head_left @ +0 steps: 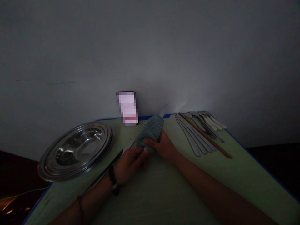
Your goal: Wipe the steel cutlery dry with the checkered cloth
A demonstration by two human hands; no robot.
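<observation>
My right hand [165,147] is closed on a grey-green oval scrubbing pad [151,129], thumb across its near face. At the pad's lower end my left hand [132,161] pinches the end of what looks like a table knife, mostly hidden by the pad. A pale, flat blade tip [162,111] sticks out past the pad's far edge. Beside my left hand, a long knife [128,145] with a dark handle lies on the table, partly covered by my wrist.
Stacked shiny metal bowls or basins [50,162] stand at the left of the pale green table [154,200]. A lit phone [127,107] leans on the wall [150,47]. To the right lie several metal utensils [193,134], wooden chopsticks [206,136] and white-handled cutlery [212,122].
</observation>
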